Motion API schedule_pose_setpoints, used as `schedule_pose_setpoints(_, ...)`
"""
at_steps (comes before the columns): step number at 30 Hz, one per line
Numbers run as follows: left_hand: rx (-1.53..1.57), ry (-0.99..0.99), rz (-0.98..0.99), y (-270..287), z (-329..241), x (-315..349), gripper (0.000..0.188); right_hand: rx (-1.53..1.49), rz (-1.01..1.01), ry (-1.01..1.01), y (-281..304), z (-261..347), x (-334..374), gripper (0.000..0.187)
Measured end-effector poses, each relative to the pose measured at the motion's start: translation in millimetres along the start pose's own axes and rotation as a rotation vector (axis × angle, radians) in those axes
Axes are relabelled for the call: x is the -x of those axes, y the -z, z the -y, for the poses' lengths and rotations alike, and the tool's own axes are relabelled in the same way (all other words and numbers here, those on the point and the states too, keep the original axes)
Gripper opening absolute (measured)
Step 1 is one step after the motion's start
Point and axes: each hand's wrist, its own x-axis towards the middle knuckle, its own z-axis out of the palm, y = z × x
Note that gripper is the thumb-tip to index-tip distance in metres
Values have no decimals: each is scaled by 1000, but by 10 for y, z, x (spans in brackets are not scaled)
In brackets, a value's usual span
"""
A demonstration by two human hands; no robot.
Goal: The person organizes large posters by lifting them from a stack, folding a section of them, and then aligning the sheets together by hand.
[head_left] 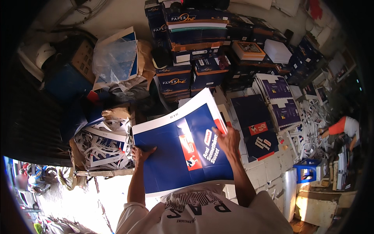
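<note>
A large dark-blue printed cardboard sheet (163, 163) with white margins, a red panel and white lettering is held in front of my chest. It is tilted, and its far right corner curls upward. My left hand (139, 155) grips the left edge, with the thumb lying on the blue face. At the right edge, my right hand (229, 141) is closed round the border, close to a red strip. Whether this is one sheet or several together, I cannot tell. To the right, a pile of similar blue sheets (249, 113) lies flat.
An open carton (80, 172) full of white paper offcuts stands at left. Dark-blue boxes (173, 82) are stacked at the back. Purple printed sheets (286, 113) lie at right, beside a heap of paper strips (315, 113). Another person (343, 126) bends there, near a blue plastic stool (306, 171).
</note>
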Motion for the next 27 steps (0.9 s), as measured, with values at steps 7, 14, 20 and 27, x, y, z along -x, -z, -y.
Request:
schedule_pose_setpoints(7, 698, -495, -167, 530, 1036, -449, 45, -541, 167, 141, 1097, 41, 467, 24)
schedule_pose_setpoints(14, 484, -616, -260, 1103, -170, 693, 44, -134, 15, 115, 534, -259, 178, 34)
schedule_pose_setpoints(20, 420, -629, -703, 1385, -167, 1081, 37, -284, -115, 170, 613, 120, 43, 33)
schedule_pose_setpoints(27, 1700, -880, -105, 2321, 1649, 873, 27, -863, -289, 91, 1378, -853, 85, 36)
